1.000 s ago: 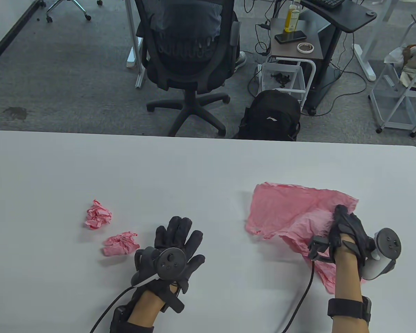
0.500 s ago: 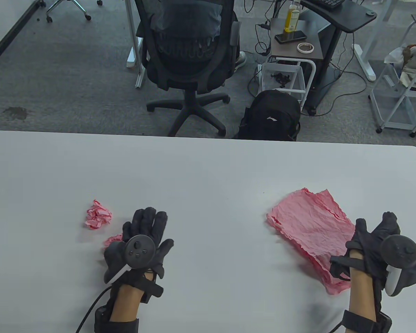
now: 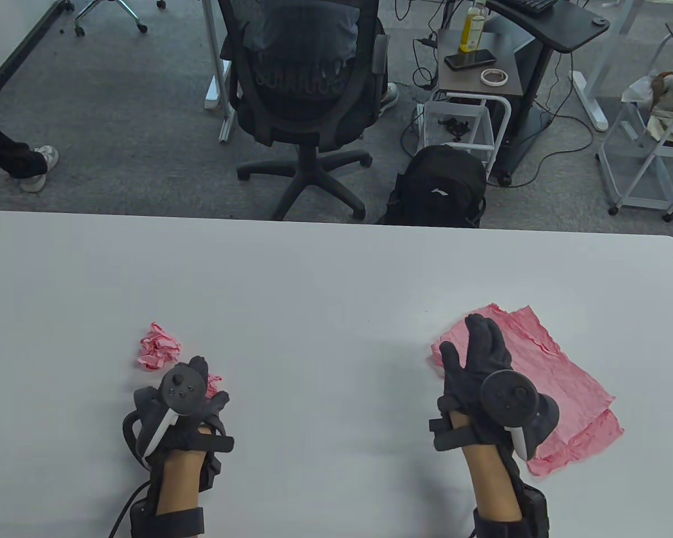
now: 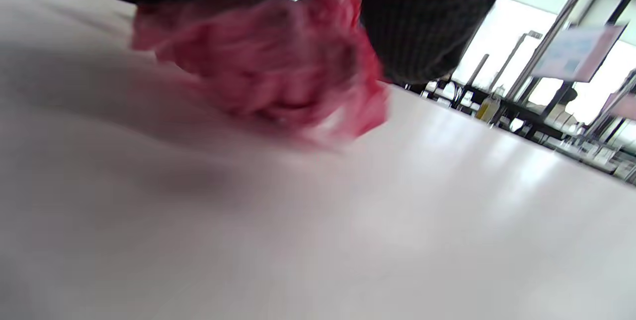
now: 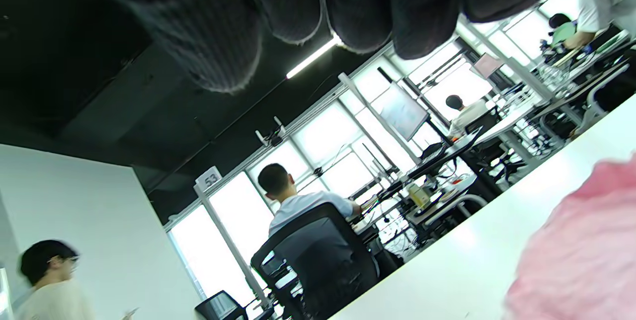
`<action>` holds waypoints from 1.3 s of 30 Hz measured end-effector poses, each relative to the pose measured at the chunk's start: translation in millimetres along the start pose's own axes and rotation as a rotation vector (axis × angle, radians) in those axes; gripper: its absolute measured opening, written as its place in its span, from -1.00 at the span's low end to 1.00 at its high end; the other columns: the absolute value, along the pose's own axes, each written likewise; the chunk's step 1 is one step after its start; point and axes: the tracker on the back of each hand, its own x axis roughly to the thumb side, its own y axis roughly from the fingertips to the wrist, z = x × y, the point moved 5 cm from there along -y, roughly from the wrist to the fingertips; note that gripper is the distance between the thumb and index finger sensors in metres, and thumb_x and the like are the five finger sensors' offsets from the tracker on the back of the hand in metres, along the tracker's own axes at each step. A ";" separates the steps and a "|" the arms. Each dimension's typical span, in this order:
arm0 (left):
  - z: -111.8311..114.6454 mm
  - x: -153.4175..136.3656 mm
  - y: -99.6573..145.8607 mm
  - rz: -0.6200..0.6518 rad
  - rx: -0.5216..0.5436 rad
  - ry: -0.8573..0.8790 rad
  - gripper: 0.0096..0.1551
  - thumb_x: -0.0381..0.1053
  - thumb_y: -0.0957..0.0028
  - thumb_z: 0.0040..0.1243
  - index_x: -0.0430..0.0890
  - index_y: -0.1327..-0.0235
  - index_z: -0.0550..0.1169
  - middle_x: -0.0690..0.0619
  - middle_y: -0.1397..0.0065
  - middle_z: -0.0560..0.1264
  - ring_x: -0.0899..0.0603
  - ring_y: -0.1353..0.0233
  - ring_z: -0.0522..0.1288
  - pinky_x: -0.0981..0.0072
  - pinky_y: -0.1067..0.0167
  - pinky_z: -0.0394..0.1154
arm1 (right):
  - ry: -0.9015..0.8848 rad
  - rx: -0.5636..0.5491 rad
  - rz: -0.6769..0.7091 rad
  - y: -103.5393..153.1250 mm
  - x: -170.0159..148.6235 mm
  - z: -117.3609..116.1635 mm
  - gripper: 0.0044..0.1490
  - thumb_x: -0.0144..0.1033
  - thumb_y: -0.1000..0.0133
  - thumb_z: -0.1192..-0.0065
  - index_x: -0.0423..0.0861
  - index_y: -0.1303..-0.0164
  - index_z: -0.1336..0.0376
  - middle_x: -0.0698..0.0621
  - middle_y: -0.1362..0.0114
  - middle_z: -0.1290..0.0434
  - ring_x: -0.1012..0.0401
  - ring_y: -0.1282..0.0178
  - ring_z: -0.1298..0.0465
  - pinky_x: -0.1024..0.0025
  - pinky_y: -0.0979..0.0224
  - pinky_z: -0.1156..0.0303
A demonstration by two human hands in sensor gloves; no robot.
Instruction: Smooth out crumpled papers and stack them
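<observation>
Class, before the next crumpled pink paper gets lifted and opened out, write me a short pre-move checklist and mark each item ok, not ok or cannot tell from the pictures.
1. Left hand has hold of the near crumpled ball: ok, its fingers curl around it in the left wrist view.
2. Ball off the table: not ok, it rests on the surface.
3. Flattened sheets stacked: ok, two layers lie overlapped, edges slightly offset.
4. Right hand free to help: ok, fingers straight, holding nothing.
5. Right hand touching the stack or above it: cannot tell.
6. Far crumpled ball out of the way: ok, it lies apart, beyond the left hand.
</observation>
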 end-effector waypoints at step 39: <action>-15.5 142.9 67.8 0.812 0.084 0.600 -0.15 0.19 -0.07 0.30 -0.01 -0.60 0.28 -0.01 -0.14 0.58 -0.13 0.03 0.67 -0.08 -0.04 0.56 | -0.510 0.413 0.463 90.6 79.5 -112.5 -0.02 -0.11 -0.12 -0.35 -0.13 -0.55 0.14 -0.26 -0.53 -0.16 -0.20 -0.34 -0.41 -0.22 -0.31 -0.30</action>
